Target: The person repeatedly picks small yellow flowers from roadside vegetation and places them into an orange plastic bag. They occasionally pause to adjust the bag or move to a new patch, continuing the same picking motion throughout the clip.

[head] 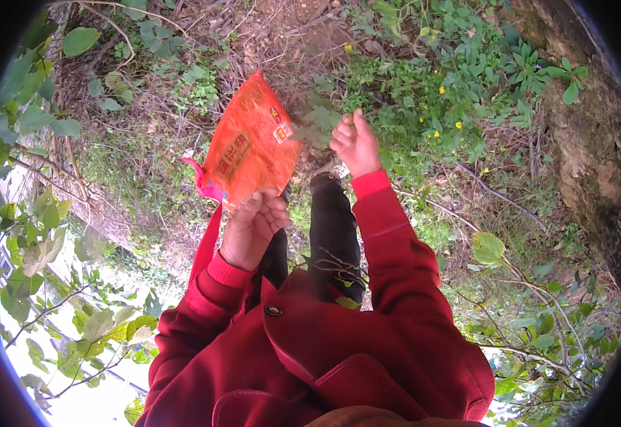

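Observation:
My left hand (pixel 257 221) grips the near edge of an orange plastic bag (pixel 259 144), which spreads out above the ground and bears printed writing. A bright pink strap or bag part (pixel 209 184) hangs beside it at the left, with a red band running down along my left sleeve. To the right of the orange bag, my right hand (pixel 357 140) is raised with its fingers curled and the thumb against the index finger. A lobed green leaf (pixel 318 124) lies between this hand and the bag, apparently at the fingertips; whether the fingers hold its stem is unclear.
A thick tree trunk (pixel 582 123) leans along the right side. Leafy branches (pixel 41 251) crowd the left, and more twigs (pixel 534 288) reach in at the lower right. Low green plants with yellow flowers (pixel 441 89) and dry stems cover the ground around my dark-trousered legs (pixel 334 229).

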Motion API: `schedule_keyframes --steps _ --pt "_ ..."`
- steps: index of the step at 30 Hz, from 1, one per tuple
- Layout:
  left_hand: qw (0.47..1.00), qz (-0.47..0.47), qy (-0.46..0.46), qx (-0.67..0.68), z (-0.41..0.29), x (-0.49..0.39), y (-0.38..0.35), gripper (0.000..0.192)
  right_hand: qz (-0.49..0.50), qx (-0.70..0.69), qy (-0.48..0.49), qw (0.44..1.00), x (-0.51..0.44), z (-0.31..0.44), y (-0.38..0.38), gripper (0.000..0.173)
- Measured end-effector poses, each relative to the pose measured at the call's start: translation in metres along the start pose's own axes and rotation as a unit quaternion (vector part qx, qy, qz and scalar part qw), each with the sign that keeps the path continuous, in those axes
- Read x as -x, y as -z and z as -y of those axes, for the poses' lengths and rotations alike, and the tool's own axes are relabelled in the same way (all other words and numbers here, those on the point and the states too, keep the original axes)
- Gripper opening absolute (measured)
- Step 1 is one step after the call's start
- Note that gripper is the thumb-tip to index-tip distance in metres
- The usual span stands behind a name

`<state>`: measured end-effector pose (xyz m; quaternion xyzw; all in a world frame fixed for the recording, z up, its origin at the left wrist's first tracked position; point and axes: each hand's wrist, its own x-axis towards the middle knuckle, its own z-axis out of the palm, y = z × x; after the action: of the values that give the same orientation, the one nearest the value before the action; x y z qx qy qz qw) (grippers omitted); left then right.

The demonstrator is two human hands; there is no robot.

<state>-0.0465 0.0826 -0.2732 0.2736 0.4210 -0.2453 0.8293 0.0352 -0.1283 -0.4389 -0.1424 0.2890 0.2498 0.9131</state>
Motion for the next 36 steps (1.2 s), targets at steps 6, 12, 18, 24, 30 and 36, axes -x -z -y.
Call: schedule_keyframes --steps 6,12,18,24,30,36 --pt "1.0 -0.015 -0.013 0.0 0.001 0.002 0.005 0.028 -0.084 0.116 0.069 0.987 -0.069 0.055 0.027 0.015" --pt "1.0 -0.021 -0.017 0.016 0.006 0.0 0.011 0.03 -0.223 0.299 0.093 0.923 -0.138 0.098 0.044 0.018" --pt "0.999 -0.015 -0.036 0.017 0.014 -0.011 0.024 0.035 -0.295 0.553 0.092 0.774 -0.211 0.103 0.081 0.024" --pt "0.999 -0.015 -0.007 0.029 0.031 -0.023 0.033 0.032 -0.196 0.919 -0.024 0.341 -0.259 0.1 0.122 0.029" --pt "0.999 -0.002 0.008 0.043 0.03 -0.027 0.032 0.036 -0.167 0.925 -0.065 0.334 -0.234 0.094 0.093 0.029" --pt "1.0 0.01 -0.006 0.027 0.031 -0.025 0.013 0.036 -0.28 0.547 0.037 0.788 -0.185 0.092 0.084 0.017"
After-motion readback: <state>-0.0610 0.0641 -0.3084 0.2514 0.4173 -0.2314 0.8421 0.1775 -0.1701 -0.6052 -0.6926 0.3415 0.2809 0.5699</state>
